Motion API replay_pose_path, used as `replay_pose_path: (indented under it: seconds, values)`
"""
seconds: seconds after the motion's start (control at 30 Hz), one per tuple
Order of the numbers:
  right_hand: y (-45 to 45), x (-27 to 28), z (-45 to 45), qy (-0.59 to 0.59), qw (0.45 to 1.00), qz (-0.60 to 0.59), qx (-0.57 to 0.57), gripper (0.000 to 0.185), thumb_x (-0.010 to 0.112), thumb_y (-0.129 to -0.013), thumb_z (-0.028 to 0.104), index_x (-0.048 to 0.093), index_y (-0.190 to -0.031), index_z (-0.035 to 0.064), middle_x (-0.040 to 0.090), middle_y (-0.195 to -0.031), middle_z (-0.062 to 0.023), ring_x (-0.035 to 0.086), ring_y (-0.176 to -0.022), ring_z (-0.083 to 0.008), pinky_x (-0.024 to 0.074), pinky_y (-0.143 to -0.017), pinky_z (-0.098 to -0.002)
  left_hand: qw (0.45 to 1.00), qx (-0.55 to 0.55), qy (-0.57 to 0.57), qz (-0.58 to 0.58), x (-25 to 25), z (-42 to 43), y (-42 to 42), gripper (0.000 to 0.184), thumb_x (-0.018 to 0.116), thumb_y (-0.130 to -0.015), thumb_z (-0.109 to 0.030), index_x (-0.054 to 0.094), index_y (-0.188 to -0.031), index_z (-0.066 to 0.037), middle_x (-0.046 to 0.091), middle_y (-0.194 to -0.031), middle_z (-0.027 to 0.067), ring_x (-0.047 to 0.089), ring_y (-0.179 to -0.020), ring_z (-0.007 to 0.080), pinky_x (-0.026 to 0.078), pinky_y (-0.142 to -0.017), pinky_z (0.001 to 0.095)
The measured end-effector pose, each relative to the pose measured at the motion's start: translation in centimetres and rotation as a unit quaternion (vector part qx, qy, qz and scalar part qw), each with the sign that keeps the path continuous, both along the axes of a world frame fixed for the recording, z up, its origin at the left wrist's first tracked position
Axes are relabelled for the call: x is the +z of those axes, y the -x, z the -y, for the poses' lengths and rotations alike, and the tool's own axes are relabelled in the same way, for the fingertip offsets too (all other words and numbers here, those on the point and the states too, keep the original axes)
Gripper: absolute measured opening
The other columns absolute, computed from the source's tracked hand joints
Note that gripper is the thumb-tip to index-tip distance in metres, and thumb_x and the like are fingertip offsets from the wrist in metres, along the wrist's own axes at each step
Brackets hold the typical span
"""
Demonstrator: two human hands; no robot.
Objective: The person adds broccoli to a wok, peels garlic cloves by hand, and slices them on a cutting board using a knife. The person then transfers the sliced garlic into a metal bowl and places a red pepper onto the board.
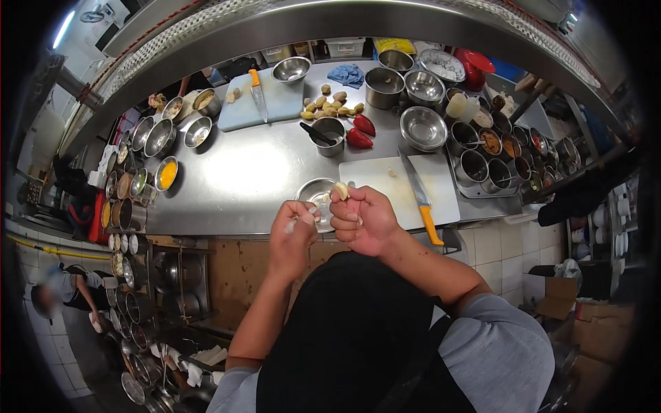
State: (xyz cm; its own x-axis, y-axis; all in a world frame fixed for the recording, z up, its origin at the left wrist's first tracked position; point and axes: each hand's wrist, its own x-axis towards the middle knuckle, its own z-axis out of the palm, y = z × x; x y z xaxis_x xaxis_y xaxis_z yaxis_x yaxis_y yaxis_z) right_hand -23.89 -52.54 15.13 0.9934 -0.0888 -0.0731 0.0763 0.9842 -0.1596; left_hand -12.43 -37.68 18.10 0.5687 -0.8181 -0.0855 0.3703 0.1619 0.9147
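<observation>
My right hand [363,219] pinches a pale garlic clove [341,190] between thumb and forefinger, with its other fingers curled towards the palm. Close beside it, my left hand [290,234] is closed, fingertips together on white papery garlic skin [315,213]. Both hands are over the near edge of the steel table [227,186]. Just behind them stands a shallow metal bowl [308,187], partly hidden by my fingers. To the right lies a white cutting board [437,182] bearing a small pale piece [392,172] and an orange-handled knife [417,186], whose handle overhangs the edge.
Behind are a metal pot [329,143] with a black handle in it, red peppers [359,138], several yellowish-brown pieces [333,106] and a blue board [241,117] with another knife [259,96]. Metal containers crowd both sides. Another person [76,286] stands at far left.
</observation>
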Motion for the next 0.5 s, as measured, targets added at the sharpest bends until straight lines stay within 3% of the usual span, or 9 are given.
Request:
replay_pose_path:
  seconds: [0.13, 0.17, 0.23, 0.27, 0.33, 0.37, 0.43, 0.47, 0.5]
  values:
    - [1.2, -0.5, 0.7, 0.012, 0.999, -0.051, 0.005, 0.027, 0.041, -0.102, 0.028, 0.057, -0.105, 0.0059, 0.042, -0.062, 0.0009, 0.032, -0.05, -0.0087, 0.0278, -0.045, -0.0249, 0.986, 0.035, 0.031, -0.159, -3.2, -0.1, -2.3, 0.006, 0.055, -0.095, -0.003, 0.052, -0.094, -0.008, 0.06, -0.093, 0.0073, 0.037, -0.061, 0.0069, 0.033, -0.056, 0.0222]
    - [1.6, -1.5, 1.2, 0.143, 0.983, -0.111, -0.002, 0.026, 0.043, -0.103, 0.027, 0.058, -0.105, 0.006, 0.043, -0.063, 0.0009, 0.033, -0.051, -0.0085, 0.0277, -0.045, -0.0247, 0.985, 0.04, 0.026, -0.164, -3.7, -0.5, -2.5, 0.006, 0.055, -0.095, -0.003, 0.052, -0.094, -0.008, 0.06, -0.093, 0.0073, 0.037, -0.061, 0.0069, 0.033, -0.056, 0.0222]
    - [1.9, -4.3, 2.0, 0.393, 0.889, -0.236, -0.006, 0.025, 0.052, -0.102, 0.028, 0.061, -0.1, 0.0045, 0.048, -0.065, -0.0004, 0.043, -0.056, -0.0095, 0.0358, -0.049, -0.0268, 0.976, 0.055, 0.051, -0.205, -4.6, -1.3, -2.7, 0.01, 0.051, -0.092, 0.003, 0.052, -0.095, -0.006, 0.06, -0.091, 0.007, 0.038, -0.061, 0.0077, 0.033, -0.054, 0.0237]
    - [1.5, -7.1, 2.2, 0.389, 0.889, -0.24, 0.003, 0.025, 0.052, -0.102, 0.028, 0.061, -0.1, 0.0045, 0.048, -0.065, -0.0004, 0.043, -0.056, -0.0095, 0.0358, -0.049, -0.0268, 0.974, 0.062, 0.046, -0.211, -4.8, -1.8, -2.7, 0.01, 0.051, -0.092, 0.003, 0.052, -0.095, -0.006, 0.06, -0.091, 0.007, 0.038, -0.061, 0.0077, 0.033, -0.054, 0.0237]
    - [0.7, -12.7, 2.8, 0.675, 0.674, -0.299, -0.027, 0.028, 0.06, -0.098, 0.028, 0.064, -0.095, 0.0006, 0.062, -0.072, -0.007, 0.059, -0.067, -0.0185, 0.0491, -0.063, -0.036, 0.967, 0.101, 0.028, -0.232, -5.4, -2.5, -2.5, 0.013, 0.051, -0.086, 0.005, 0.053, -0.091, -0.007, 0.053, -0.082, 0.0046, 0.037, -0.06, 0.0077, 0.032, -0.052, 0.0222]
    - [-0.1, -13.5, 3.4, 0.672, 0.676, -0.303, -0.019, 0.028, 0.06, -0.098, 0.028, 0.064, -0.095, 0.0006, 0.062, -0.072, -0.007, 0.059, -0.067, -0.0185, 0.0491, -0.063, -0.036, 0.959, 0.14, -0.013, -0.247, -5.6, -2.7, -2.3, 0.012, 0.049, -0.084, 0.004, 0.053, -0.087, -0.007, 0.048, -0.075, 0.0028, 0.036, -0.057, 0.0086, 0.031, -0.05, 0.0227]
    - [-2.3, -14.7, 4.3, 0.783, 0.565, -0.258, 0.038, 0.03, 0.062, -0.097, 0.029, 0.066, -0.095, -0.0012, 0.069, -0.083, -0.0106, 0.065, -0.078, -0.025, 0.052, -0.076, -0.0409, 0.942, 0.122, -0.004, -0.312, -8.4, -4.3, -2.8, 0.01, 0.048, -0.084, 0.002, 0.053, -0.084, -0.007, 0.047, -0.074, 0.0023, 0.035, -0.056, 0.0087, 0.03, -0.049, 0.0232]
    - [-2.8, -15.6, 4.3, 0.782, 0.565, -0.257, 0.043, 0.03, 0.062, -0.097, 0.029, 0.066, -0.095, -0.0012, 0.069, -0.083, -0.0106, 0.065, -0.078, -0.025, 0.052, -0.076, -0.0409, 0.924, 0.103, 0.011, -0.368, -10.0, -4.8, -2.9, 0.009, 0.047, -0.085, 0.0, 0.052, -0.081, -0.007, 0.045, -0.072, 0.0018, 0.034, -0.055, 0.0088, 0.029, -0.048, 0.0236]
    - [-3.5, -16.4, 4.3, 0.731, 0.619, -0.286, -0.007, 0.03, 0.062, -0.098, 0.028, 0.066, -0.097, -0.0012, 0.07, -0.087, -0.0112, 0.066, -0.079, -0.0265, 0.0519, -0.077, -0.0422, 0.924, 0.106, 0.01, -0.368, -10.9, -4.9, -2.6, 0.009, 0.047, -0.085, 0.0, 0.052, -0.081, -0.007, 0.045, -0.072, 0.0018, 0.034, -0.055, 0.0088, 0.029, -0.048, 0.0236]
